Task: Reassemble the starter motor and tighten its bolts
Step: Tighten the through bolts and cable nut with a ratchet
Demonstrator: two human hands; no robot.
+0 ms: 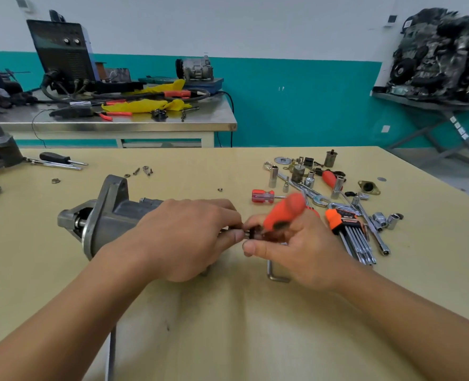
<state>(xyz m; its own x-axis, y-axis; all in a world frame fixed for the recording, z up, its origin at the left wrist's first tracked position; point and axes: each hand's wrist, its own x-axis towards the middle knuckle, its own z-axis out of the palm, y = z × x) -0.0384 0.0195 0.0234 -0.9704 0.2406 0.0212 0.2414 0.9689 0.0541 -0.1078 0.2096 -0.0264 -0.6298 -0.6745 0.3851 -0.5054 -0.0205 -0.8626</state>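
Tabletop: starter on its side. Left hand curls round its rear; right hand grips blurred screwdriver. Step, likely: tightening at rear. Next: tip seated square.

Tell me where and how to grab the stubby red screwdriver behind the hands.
Grip the stubby red screwdriver by its fat handle, coming from above and the left, fingers across its near and far sides. It lies flat on the table, handle end free; its shaft runs right toward the orange-handled tool in the right hand. The left hand grips the starter motor.
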